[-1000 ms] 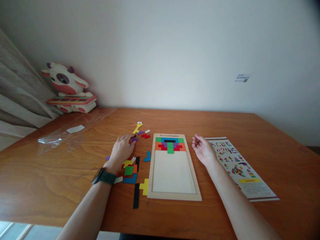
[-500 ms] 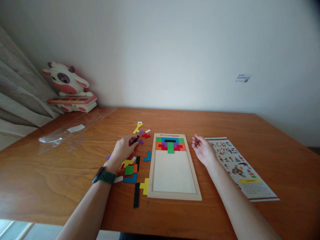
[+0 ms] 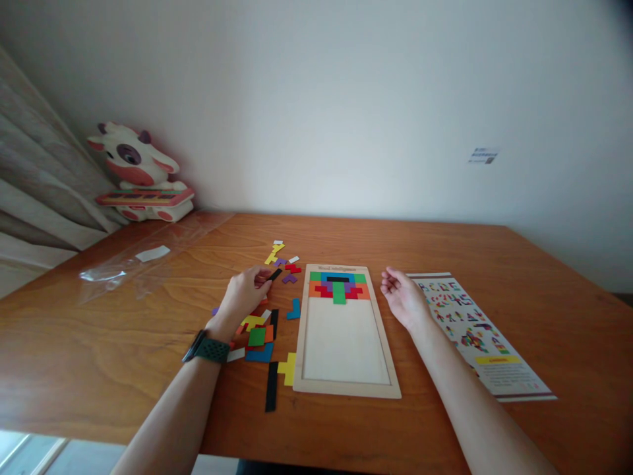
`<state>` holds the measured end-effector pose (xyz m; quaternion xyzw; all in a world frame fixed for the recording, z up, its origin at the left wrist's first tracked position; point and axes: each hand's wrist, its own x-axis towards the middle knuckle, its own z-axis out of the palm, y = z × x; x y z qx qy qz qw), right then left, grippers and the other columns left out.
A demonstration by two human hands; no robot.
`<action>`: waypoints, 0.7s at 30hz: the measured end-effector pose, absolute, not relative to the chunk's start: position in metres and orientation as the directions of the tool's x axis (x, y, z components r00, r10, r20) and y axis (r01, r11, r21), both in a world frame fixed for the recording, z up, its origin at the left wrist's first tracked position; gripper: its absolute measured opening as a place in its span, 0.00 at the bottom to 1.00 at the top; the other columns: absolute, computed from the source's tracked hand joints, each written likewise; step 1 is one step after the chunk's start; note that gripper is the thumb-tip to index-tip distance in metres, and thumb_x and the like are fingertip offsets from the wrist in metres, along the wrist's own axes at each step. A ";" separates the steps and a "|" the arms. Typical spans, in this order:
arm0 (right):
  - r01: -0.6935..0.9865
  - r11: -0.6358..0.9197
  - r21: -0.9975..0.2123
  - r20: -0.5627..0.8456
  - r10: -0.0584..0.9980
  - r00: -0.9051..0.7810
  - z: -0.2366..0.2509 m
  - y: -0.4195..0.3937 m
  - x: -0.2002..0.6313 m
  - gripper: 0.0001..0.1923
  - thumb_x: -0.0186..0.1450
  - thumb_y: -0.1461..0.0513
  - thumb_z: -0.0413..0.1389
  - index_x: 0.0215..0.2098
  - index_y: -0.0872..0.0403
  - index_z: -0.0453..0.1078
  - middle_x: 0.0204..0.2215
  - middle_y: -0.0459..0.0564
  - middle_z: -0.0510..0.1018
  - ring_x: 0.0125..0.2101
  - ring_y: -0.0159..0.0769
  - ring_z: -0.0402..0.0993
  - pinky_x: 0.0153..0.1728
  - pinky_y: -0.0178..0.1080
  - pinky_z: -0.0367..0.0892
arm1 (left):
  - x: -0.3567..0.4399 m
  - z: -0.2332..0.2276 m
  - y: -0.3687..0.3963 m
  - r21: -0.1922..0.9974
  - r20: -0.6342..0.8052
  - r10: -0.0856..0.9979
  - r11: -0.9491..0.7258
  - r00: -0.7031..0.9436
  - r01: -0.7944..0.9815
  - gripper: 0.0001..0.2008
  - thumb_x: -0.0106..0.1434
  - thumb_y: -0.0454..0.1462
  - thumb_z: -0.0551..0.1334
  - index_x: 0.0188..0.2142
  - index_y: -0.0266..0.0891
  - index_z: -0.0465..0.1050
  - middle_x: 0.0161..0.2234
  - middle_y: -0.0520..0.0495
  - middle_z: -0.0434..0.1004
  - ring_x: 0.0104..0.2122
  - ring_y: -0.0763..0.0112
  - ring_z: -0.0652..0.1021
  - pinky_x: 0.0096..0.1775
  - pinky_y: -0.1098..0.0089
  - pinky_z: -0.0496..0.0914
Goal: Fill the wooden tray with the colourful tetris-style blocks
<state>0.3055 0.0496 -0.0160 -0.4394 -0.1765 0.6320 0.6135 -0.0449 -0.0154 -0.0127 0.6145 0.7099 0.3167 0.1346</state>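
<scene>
Fingers of left hand (image 3: pixel 242 298): pinching a small black piece (image 3: pixel 275 274), at 10 o'clock from the wooden puzzle tray (image 3: pixel 346 389). Fingers of right hand (image 3: pixel 404 300): released, loosely curled, palm up, resting on tabletop (image 3: pixel 99 343) between tray and pattern sheet (image 3: pixel 494 359). Loose coloured pieces (image 3: pixel 260 336): at tray's 9 o'clock.

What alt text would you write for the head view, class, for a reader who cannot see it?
The left hand pinches a small black piece among loose coloured pieces on a wooden table. The right hand rests open beside a partly filled puzzle tray.
</scene>
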 end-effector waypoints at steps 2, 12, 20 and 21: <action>-0.624 -0.181 -0.760 -0.339 0.930 0.144 -0.016 0.049 0.305 0.07 0.57 0.68 0.65 0.28 0.54 0.71 0.23 0.43 0.76 0.21 0.23 0.69 0.20 0.24 0.68 | -0.045 -0.011 -0.016 0.611 0.185 0.958 0.063 -0.220 0.789 0.15 0.58 0.40 0.62 0.44 0.41 0.77 0.40 0.46 0.85 0.39 0.62 0.84 0.41 0.67 0.77; -0.624 -0.176 -0.762 -0.334 0.931 0.146 -0.016 0.048 0.304 0.06 0.56 0.68 0.65 0.28 0.55 0.72 0.24 0.43 0.76 0.22 0.23 0.70 0.21 0.24 0.68 | -0.041 -0.007 -0.017 0.537 0.212 0.959 0.045 -0.187 0.843 0.15 0.58 0.39 0.60 0.43 0.42 0.78 0.38 0.47 0.85 0.39 0.62 0.84 0.43 0.67 0.76; -0.614 -0.176 -0.769 -0.330 0.933 0.146 -0.015 0.048 0.304 0.06 0.57 0.68 0.64 0.27 0.55 0.72 0.24 0.44 0.76 0.22 0.23 0.70 0.22 0.24 0.68 | -0.038 -0.005 -0.018 0.499 0.227 0.955 0.055 -0.192 0.865 0.15 0.61 0.38 0.60 0.47 0.45 0.79 0.42 0.49 0.85 0.40 0.63 0.83 0.42 0.68 0.75; -0.612 -0.175 -0.771 -0.328 0.933 0.147 -0.015 0.048 0.304 0.06 0.57 0.68 0.65 0.27 0.55 0.72 0.23 0.44 0.76 0.22 0.23 0.70 0.21 0.24 0.67 | -0.036 -0.003 -0.019 0.507 0.238 0.952 0.048 -0.193 0.860 0.15 0.62 0.39 0.60 0.47 0.46 0.80 0.43 0.49 0.85 0.38 0.64 0.83 0.41 0.69 0.76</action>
